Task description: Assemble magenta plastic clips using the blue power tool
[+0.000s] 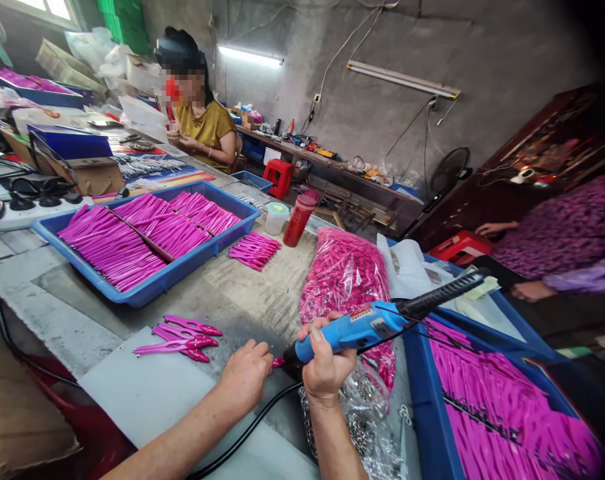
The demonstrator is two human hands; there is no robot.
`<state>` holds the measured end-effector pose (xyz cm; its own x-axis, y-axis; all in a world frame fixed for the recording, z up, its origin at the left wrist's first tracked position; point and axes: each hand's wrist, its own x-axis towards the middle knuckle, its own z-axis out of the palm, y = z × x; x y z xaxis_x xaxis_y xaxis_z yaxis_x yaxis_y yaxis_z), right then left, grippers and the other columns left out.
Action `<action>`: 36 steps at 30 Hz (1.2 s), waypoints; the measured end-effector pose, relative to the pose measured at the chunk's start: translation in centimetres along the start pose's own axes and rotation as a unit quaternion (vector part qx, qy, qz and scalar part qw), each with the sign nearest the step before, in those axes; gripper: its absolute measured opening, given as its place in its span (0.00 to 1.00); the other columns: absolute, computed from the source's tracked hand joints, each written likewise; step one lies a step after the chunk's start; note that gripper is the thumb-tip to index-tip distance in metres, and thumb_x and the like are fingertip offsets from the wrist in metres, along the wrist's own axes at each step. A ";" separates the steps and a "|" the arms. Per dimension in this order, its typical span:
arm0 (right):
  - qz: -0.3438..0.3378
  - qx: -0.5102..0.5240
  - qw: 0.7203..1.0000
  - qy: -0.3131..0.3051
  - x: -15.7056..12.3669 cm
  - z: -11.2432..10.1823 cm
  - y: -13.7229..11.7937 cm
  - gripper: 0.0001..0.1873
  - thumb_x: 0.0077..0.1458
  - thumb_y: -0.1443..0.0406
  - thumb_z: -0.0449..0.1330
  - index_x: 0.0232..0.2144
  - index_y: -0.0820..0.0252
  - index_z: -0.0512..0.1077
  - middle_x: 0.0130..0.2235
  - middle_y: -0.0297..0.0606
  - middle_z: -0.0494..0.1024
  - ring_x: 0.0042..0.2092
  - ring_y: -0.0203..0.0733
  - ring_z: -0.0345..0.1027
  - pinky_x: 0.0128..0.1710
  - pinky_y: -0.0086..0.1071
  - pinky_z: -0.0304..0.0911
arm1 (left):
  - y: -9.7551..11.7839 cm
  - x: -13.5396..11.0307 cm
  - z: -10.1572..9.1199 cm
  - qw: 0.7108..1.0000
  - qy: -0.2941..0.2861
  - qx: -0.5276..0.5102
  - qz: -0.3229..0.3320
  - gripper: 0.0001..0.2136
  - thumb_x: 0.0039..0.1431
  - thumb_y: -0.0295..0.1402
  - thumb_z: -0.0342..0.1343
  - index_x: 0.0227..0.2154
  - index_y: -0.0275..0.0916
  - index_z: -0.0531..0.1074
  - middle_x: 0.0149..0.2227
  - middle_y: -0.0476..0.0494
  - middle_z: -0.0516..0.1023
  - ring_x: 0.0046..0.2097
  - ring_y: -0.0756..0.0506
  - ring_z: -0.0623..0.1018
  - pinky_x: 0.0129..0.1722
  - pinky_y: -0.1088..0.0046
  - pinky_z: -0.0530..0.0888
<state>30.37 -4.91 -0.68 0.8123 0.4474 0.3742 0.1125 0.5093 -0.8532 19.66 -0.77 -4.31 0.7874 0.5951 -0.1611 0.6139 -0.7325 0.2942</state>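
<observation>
The right hand [327,370] is closed around a blue plastic power tool [362,327]. The tool's dark tip meets a small pink plastic piece [279,362], pinched by the left hand [245,375], low over the near grey counter [252,293].

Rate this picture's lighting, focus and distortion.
Head view: even light, soft shadows; the tube lamp and window are blown out; dark vignette at the right corners; wide-angle bends the table edges; left hand on a clip, right hand gripping the tool, both sharp; glare on the bag.
</observation>
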 end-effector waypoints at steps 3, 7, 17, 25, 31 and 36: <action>-0.001 0.000 1.000 -0.013 0.1 0.1 0.3 0.15 0.46 0.64 0.59 0.36 0.60 0.59 0.24 0.27 0.67 0.22 0.34 0.63 0.25 0.31 0.59 | 0.0 0.0 0.2 1.000 0.003 0.005 0.003 0.12 0.60 0.27 0.42 0.29 0.39 0.71 0.34 0.46 0.71 0.39 0.45 0.68 0.34 0.72 0.65; 0.000 -0.001 1.000 -0.020 0.0 0.2 0.6 0.13 0.46 0.65 0.59 0.33 0.58 0.59 0.24 0.26 0.67 0.22 0.33 0.63 0.25 0.30 0.59 | -0.1 0.0 0.3 1.000 0.005 0.000 0.005 0.12 0.60 0.27 0.42 0.29 0.39 0.71 0.34 0.45 0.71 0.39 0.45 0.68 0.35 0.72 0.65; 0.007 -0.023 1.000 -0.020 0.0 0.5 0.5 0.12 0.45 0.65 0.59 0.32 0.59 0.60 0.24 0.27 0.67 0.21 0.33 0.63 0.25 0.30 0.60 | -0.1 0.0 0.5 1.000 0.019 -0.009 0.006 0.12 0.60 0.26 0.43 0.29 0.39 0.71 0.33 0.45 0.71 0.38 0.45 0.68 0.34 0.72 0.64; 0.017 -0.130 0.991 -0.039 0.3 1.4 2.3 0.12 0.42 0.64 0.59 0.30 0.59 0.60 0.23 0.28 0.66 0.21 0.33 0.61 0.22 0.29 0.59 | -0.1 0.2 1.0 1.000 0.016 -0.015 0.002 0.12 0.59 0.25 0.42 0.30 0.38 0.72 0.33 0.45 0.71 0.38 0.44 0.68 0.35 0.70 0.65; 0.019 -0.249 0.963 -0.105 1.1 3.1 3.0 0.11 0.39 0.63 0.57 0.29 0.59 0.62 0.21 0.26 0.63 0.21 0.33 0.56 0.24 0.30 0.58 | -0.3 0.4 1.2 0.999 0.003 -0.044 0.006 0.13 0.59 0.24 0.42 0.32 0.39 0.72 0.36 0.45 0.73 0.40 0.43 0.68 0.38 0.68 0.67; 0.011 -0.280 0.953 -0.119 1.2 3.8 2.4 0.14 0.38 0.62 0.58 0.31 0.60 0.63 0.20 0.26 0.63 0.20 0.33 0.56 0.23 0.29 0.57 | -0.4 0.4 1.2 0.997 0.026 -0.072 0.003 0.13 0.57 0.23 0.42 0.33 0.39 0.73 0.37 0.45 0.73 0.40 0.43 0.69 0.39 0.68 0.67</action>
<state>29.42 -0.36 -0.95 0.6730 0.6410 0.3690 0.4383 0.0562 -0.8971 19.77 -0.63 -5.64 0.7843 0.6105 -0.1107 0.5920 -0.6829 0.4281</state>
